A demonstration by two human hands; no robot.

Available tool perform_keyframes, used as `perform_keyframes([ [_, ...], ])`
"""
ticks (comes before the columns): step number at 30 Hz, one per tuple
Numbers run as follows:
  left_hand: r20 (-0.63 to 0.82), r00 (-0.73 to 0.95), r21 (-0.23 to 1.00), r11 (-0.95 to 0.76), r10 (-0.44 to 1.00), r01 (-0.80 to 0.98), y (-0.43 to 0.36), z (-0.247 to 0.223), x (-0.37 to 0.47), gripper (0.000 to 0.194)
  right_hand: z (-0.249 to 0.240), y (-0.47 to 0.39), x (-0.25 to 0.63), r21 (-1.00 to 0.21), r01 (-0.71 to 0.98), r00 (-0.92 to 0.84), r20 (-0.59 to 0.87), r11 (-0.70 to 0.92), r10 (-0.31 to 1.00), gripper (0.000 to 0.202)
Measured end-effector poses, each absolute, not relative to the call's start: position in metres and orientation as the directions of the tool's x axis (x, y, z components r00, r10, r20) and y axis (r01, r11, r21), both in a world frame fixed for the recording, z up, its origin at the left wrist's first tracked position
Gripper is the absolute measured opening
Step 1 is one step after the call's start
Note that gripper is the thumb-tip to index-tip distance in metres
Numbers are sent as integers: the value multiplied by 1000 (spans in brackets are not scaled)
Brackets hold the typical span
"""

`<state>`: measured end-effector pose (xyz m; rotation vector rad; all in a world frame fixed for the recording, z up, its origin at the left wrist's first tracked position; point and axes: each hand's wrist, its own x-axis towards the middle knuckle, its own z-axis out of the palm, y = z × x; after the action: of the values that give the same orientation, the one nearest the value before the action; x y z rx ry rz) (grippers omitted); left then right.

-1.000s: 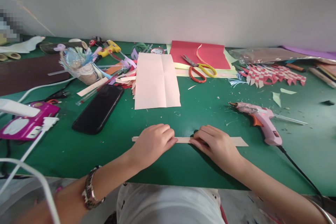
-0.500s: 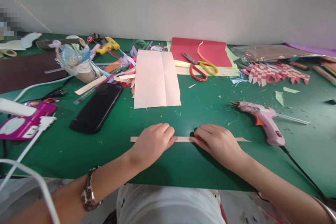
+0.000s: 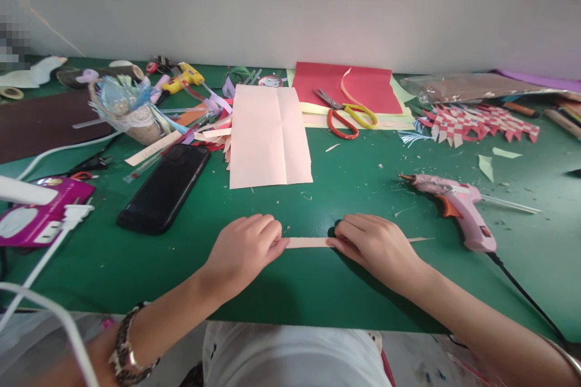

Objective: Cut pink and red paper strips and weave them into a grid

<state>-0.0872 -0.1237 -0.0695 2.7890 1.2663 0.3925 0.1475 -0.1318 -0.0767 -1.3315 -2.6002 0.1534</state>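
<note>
A narrow pale pink paper strip lies crosswise near the front of the green table. My left hand is closed on its left part, thumb and fingers pinched together, and covers that end. My right hand is closed on the strip farther right, and its pointed end shows past the hand. Between the two hands a short stretch of strip is visible. Beyond them lies a creased pale pink paper sheet. Right of my right hand rests a pink glue gun on its side.
Scissors with red and yellow handles lie partly on red paper. A black phone and a magenta power strip are on the left. Woven red-and-white paper lies at the right, a yellow glue gun at the back.
My left hand has slid left along the strip, covering its left end and widening the stretch between the hands. My right hand has stayed nearly in place.
</note>
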Motion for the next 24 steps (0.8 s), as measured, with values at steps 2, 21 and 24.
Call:
perform_keyframes([
  [2, 204, 616, 159, -647, 761, 746, -125, -70, -95, 30, -76, -132, 148, -189, 788, -569, 140, 586, 810, 31],
  [21, 76, 614, 403, -588, 785, 702, -127, -70, -122, 24, -65, -134, 127, -101, 770, -606, 191, 630, 772, 28],
  [24, 74, 612, 410, -584, 787, 701, -128, -70, -117, 24, -65, -132, 113, -121, 721, -650, 224, 682, 727, 28],
])
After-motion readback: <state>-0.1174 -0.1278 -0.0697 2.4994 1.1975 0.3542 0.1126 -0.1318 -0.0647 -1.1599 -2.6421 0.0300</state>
